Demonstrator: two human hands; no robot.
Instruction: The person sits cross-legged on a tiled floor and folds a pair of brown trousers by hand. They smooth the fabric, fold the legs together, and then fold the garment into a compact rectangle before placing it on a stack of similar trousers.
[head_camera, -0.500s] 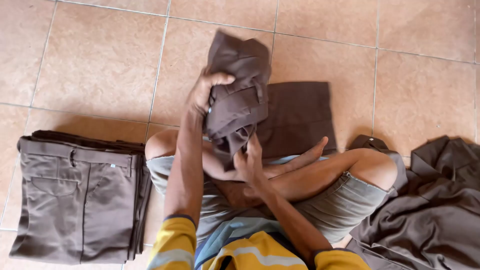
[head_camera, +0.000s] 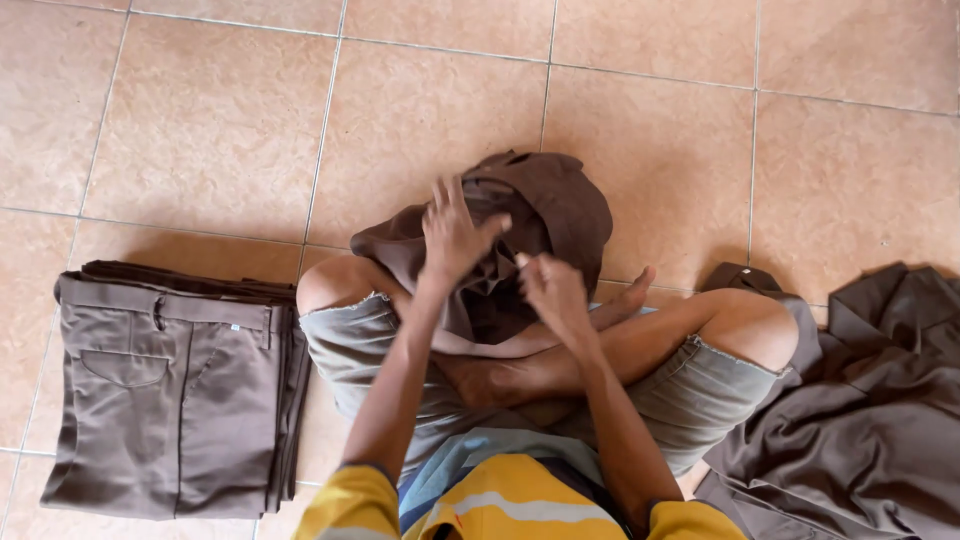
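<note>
Person seated cross-legged on the floor (head_camera: 200, 120), seen from above. Floor is glossy square tiles, mottled peach-tan, with thin dark grout lines.

Garment (head_camera: 560, 215): dark brown woven cloth, matte, bunched into a rounded, rumpled mass over the lap and just past the knees. Folds deep and soft; no flat face showing.

Left hand (head_camera: 455, 235): back of hand toward camera, fingers spread and partly curled, pressed onto the near left side of the garment. Thumb seems hooked into a fold; whether it truly grips cannot be told.

Right hand (head_camera: 552, 290): fingers drawn together, pinching cloth at the garment's lower middle, just beside the left hand.

Stack (head_camera: 175, 390): folded trousers, grey-brown twill, smooth and flat, squared into a neat rectangle near the floor's left edge of view. Waistband, belt loops and a curved pocket seam visible on the top piece; several layers show at the right side.

Pile (head_camera: 860, 410): loose grey-brown clothing, crumpled, broad slack folds, toward the lower right corner, touching the person's right knee.

Shorts (head_camera: 690, 395): pale grey, frayed hems. Sleeves (head_camera: 340, 510): yellow.
</note>
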